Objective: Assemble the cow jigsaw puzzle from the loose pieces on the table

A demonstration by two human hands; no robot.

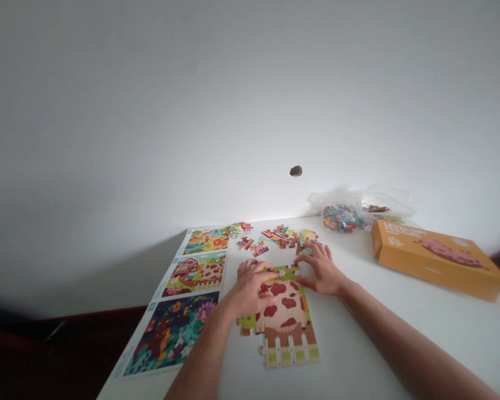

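Observation:
A partly joined jigsaw puzzle (pixel 283 311) lies flat on the table, showing a pink cow with brown patches above a white fence. My left hand (pixel 250 286) rests over its upper left part, fingers bent but apart, thumb on the cow. At the top right corner of the puzzle is my right hand (pixel 323 269), fingers spread, thumb and index fingertip at the edge of the green top pieces. Loose puzzle pieces (pixel 281 236) are scattered behind both hands, some partly hidden by the right fingers.
A picture sheet (pixel 194 272) with three printed scenes lies left, along the table edge. Clear plastic bags (pixel 344 216) of pieces stand at the back right. In front of them is an orange puzzle box (pixel 435 258). The white wall (pixel 233 139) behind has a small hole.

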